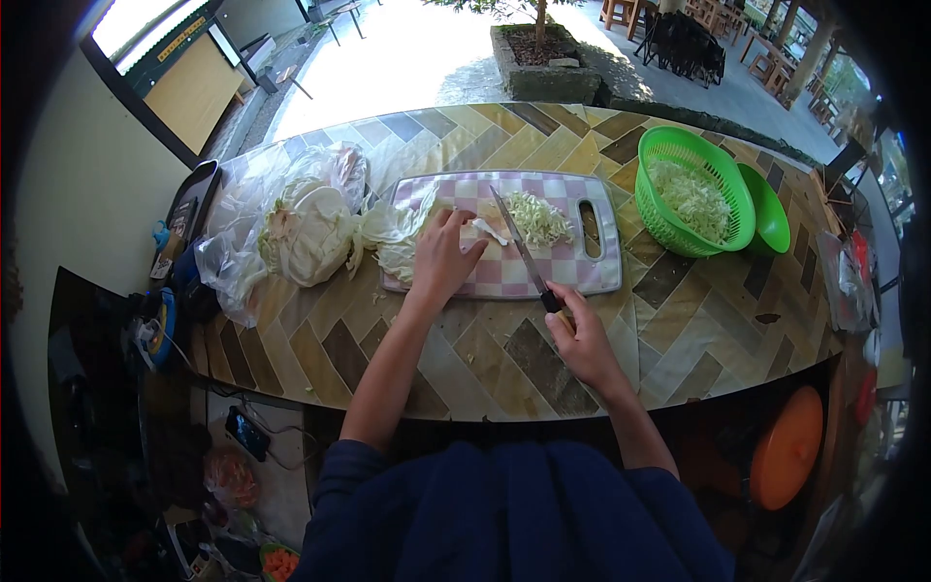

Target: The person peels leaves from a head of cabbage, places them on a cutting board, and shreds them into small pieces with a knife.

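My right hand (582,341) is wrapped round the handle of a knife (524,247), its blade pointing up and left over the checkered cutting board (465,288). Shredded cabbage (535,219) lies in a pile just right of the blade. My left hand (448,254) is on the board's left half, fingers apart and curved, thumb toward a small white cabbage piece (490,231). Beside that hand are loose cabbage leaves (396,242), partly covered by it. Farther left sits a larger cabbage (308,233) against clear plastic bags (233,254).
A green basket (652,209) of shredded cabbage (693,199) stands right of the board, with a green bowl (771,209) behind it. A black tray (191,199) and cables are at the left edge. An orange round object (787,448) is below the table at right.
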